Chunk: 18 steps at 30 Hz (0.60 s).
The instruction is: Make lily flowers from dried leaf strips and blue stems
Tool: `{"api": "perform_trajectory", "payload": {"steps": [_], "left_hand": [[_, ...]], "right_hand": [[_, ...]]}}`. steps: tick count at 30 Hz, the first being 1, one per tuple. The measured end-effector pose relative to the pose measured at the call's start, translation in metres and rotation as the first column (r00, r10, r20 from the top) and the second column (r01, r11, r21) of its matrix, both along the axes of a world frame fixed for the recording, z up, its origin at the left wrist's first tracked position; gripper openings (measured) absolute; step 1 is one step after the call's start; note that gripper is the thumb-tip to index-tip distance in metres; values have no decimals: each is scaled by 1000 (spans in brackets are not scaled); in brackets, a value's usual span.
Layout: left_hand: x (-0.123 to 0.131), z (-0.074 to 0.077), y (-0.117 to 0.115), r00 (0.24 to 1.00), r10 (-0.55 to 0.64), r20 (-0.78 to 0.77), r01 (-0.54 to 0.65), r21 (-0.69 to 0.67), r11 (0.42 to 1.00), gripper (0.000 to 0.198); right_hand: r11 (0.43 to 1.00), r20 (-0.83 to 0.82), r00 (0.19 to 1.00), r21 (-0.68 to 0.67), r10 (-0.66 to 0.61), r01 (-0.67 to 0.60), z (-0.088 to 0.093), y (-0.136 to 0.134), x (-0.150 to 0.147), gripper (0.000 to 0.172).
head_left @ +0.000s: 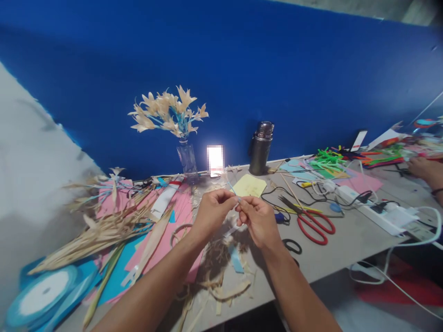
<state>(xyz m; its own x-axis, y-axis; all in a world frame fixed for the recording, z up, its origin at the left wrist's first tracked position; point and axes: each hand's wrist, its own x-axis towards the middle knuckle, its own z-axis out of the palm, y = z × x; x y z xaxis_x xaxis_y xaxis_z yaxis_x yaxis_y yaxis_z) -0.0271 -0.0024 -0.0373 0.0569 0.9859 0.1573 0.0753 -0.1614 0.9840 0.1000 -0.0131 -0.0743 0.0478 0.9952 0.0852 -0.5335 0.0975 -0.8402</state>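
My left hand [218, 210] and my right hand [256, 217] meet above the middle of the table, fingertips pinched together. Between them is a thin light-blue stem [231, 186], tilted up to the left; pale wispy pieces show near its upper end, too small to make out. Both hands are closed on this stem, and the fingers hide its lower part. Below them lie dried husk scraps [230, 290] and a light-blue strip [236, 259]. Right of my right hand are red-handled scissors [313, 226] and a black scissor handle [292, 246].
Dried husks [79, 242], pink sheets and a blue ribbon roll [44, 295] crowd the left. Behind stand a glass vase [187, 159] of husk flowers [169, 110] and a dark flask [261, 150]. A power strip [370, 212] with cables and another person's hand [424, 167] are at right.
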Motion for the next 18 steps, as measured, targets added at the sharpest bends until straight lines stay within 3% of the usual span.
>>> {"api": "perform_trajectory", "payload": {"steps": [6, 12, 18], "left_hand": [[0, 1, 1, 996, 25, 85, -21, -58, 998, 18], [-7, 9, 8, 960, -10, 280, 60, -173, 983, 26], [-10, 13, 10, 956, -55, 287, 130, -249, 960, 28]], "right_hand": [[1000, 121, 992, -5, -24, 25, 4, -3, 3, 29], [998, -49, 998, -50, 28, -30, 5, -3, 14, 33], [998, -91, 996, -58, -21, 15, 8, -4, 23, 28]]}}
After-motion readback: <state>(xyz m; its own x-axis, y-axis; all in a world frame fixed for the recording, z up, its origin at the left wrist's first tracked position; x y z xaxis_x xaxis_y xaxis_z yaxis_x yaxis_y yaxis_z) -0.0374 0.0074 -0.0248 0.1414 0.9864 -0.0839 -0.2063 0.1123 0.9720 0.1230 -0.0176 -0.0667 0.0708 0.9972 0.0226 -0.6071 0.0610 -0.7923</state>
